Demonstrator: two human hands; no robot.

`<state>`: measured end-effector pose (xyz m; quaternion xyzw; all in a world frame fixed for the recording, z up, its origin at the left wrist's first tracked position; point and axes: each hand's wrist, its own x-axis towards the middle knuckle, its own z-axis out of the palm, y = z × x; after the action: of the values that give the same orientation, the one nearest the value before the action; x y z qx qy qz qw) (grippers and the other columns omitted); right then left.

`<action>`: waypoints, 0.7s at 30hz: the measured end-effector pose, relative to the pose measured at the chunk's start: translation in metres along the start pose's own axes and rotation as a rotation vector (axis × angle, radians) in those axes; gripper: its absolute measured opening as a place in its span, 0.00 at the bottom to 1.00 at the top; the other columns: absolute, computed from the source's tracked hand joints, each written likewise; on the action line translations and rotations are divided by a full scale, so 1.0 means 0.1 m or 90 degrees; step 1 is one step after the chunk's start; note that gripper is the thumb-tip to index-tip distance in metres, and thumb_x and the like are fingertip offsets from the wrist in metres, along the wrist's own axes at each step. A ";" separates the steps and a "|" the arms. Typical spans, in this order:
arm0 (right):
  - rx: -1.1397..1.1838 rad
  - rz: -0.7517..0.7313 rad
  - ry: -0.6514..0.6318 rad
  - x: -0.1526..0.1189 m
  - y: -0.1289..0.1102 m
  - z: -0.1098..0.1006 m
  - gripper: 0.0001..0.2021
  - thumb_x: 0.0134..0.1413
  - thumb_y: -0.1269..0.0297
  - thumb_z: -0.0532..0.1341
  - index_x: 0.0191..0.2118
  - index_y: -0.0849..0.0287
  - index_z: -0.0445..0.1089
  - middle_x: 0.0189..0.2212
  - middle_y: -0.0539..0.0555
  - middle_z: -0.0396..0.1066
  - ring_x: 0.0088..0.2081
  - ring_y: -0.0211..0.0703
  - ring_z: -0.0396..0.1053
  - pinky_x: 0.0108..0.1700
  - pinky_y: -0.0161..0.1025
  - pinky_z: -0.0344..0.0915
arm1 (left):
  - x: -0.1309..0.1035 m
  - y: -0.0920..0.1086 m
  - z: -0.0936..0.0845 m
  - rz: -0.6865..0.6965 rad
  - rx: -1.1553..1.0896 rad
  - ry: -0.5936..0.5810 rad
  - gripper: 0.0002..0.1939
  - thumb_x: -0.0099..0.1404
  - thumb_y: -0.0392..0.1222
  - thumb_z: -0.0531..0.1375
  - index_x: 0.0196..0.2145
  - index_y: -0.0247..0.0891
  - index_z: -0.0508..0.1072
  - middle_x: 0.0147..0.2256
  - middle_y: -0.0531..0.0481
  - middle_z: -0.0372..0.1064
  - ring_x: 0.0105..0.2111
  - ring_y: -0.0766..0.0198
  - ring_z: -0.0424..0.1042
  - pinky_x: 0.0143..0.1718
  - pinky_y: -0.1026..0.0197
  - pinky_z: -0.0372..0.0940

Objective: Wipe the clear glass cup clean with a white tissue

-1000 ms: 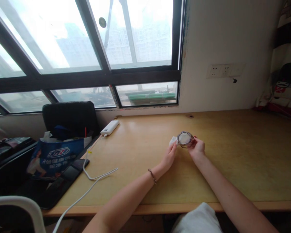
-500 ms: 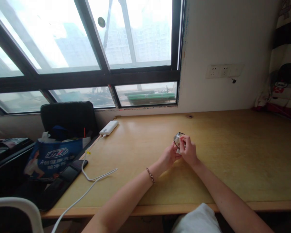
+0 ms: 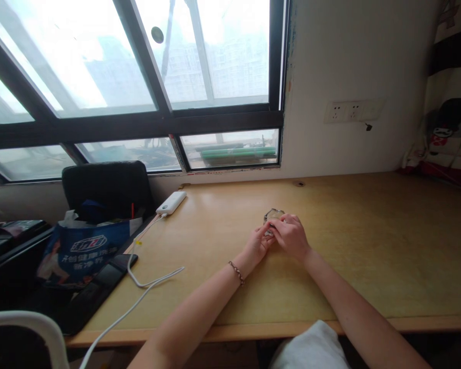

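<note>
Both of my hands meet over the middle of the desk around a small shiny metal band (image 3: pixel 273 212). It stands up in a loop, like a watch strap or bracelet; its kind cannot be made out for sure. The fingers of my left hand (image 3: pixel 259 245) are closed on its lower part from the near left side. From the right, my right hand (image 3: pixel 291 236) pinches the same part, thumb and fingertips touching it. The fingers hide much of the lower band. A beaded bracelet (image 3: pixel 236 273) circles my left wrist.
A white power bank (image 3: pixel 171 203) with a white cable (image 3: pixel 153 284) lies along the desk's left edge. Left of the desk, a blue bag (image 3: pixel 86 251) rests on a black chair (image 3: pixel 107 184). Wall sockets (image 3: pixel 346 111) and a window are behind the wooden desk (image 3: pixel 369 256).
Both hands have shifted slightly left with the metal band. The band has turned so its loop shows open above the fingers, and my right hand's fingers have come lower on it.
</note>
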<state>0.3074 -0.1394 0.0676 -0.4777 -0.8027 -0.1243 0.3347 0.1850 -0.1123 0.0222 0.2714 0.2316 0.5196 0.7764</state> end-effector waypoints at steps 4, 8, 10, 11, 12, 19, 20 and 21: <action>-0.008 0.003 -0.024 0.00 -0.02 -0.04 0.11 0.49 0.64 0.57 0.40 0.56 0.67 0.33 0.54 0.69 0.39 0.47 0.59 0.42 0.43 0.53 | 0.04 0.07 -0.05 0.016 -0.005 0.010 0.12 0.53 0.41 0.61 0.35 0.32 0.69 0.33 0.45 0.69 0.28 0.69 0.69 0.32 0.66 0.64; -0.034 0.031 -0.039 -0.03 -0.01 0.03 0.10 0.51 0.67 0.54 0.41 0.54 0.66 0.34 0.54 0.68 0.37 0.45 0.61 0.36 0.39 0.56 | 0.06 0.12 -0.08 0.023 0.014 0.011 0.13 0.54 0.41 0.60 0.37 0.32 0.68 0.36 0.45 0.69 0.31 0.66 0.69 0.35 0.64 0.65; -0.028 0.047 -0.053 -0.06 0.01 0.09 0.10 0.52 0.68 0.53 0.40 0.53 0.65 0.35 0.53 0.68 0.33 0.42 0.64 0.31 0.35 0.57 | 0.05 0.12 -0.07 0.016 0.026 0.005 0.13 0.54 0.41 0.59 0.36 0.32 0.68 0.36 0.44 0.69 0.32 0.65 0.69 0.36 0.63 0.65; -0.019 0.055 -0.059 -0.07 0.02 0.12 0.10 0.52 0.69 0.52 0.40 0.53 0.65 0.35 0.53 0.67 0.30 0.40 0.64 0.28 0.35 0.57 | 0.05 0.12 -0.06 0.012 0.031 0.003 0.12 0.54 0.41 0.59 0.36 0.32 0.68 0.36 0.44 0.69 0.32 0.65 0.70 0.37 0.63 0.64; -0.007 0.062 -0.063 -0.08 0.02 0.15 0.09 0.52 0.70 0.52 0.39 0.54 0.65 0.36 0.53 0.67 0.29 0.39 0.65 0.27 0.34 0.57 | 0.04 0.11 -0.06 0.009 0.034 0.001 0.12 0.55 0.41 0.59 0.36 0.32 0.68 0.36 0.44 0.69 0.32 0.66 0.70 0.37 0.63 0.64; 0.122 0.080 -0.051 -0.09 0.07 0.22 0.07 0.49 0.68 0.56 0.37 0.58 0.61 0.36 0.54 0.63 0.34 0.42 0.65 0.34 0.36 0.62 | 0.03 0.08 -0.05 0.037 0.039 -0.040 0.09 0.55 0.38 0.59 0.35 0.32 0.67 0.34 0.45 0.69 0.30 0.68 0.69 0.33 0.67 0.64; 0.122 0.089 -0.044 -0.09 0.08 0.23 0.07 0.48 0.67 0.56 0.36 0.58 0.61 0.35 0.54 0.62 0.34 0.42 0.64 0.34 0.37 0.63 | 0.03 0.07 -0.04 0.037 0.044 -0.046 0.10 0.54 0.38 0.59 0.35 0.32 0.67 0.34 0.45 0.69 0.29 0.69 0.69 0.32 0.68 0.63; 0.119 0.099 -0.037 -0.09 0.08 0.24 0.06 0.48 0.67 0.57 0.35 0.58 0.60 0.34 0.54 0.62 0.33 0.42 0.64 0.34 0.38 0.63 | 0.03 0.06 -0.04 0.036 0.051 -0.051 0.11 0.54 0.38 0.60 0.36 0.32 0.67 0.35 0.45 0.69 0.30 0.69 0.69 0.32 0.68 0.63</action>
<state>0.3072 -0.1291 0.0428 -0.5083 -0.7808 -0.0090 0.3631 0.1792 -0.1071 0.0231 0.3290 0.2130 0.5203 0.7587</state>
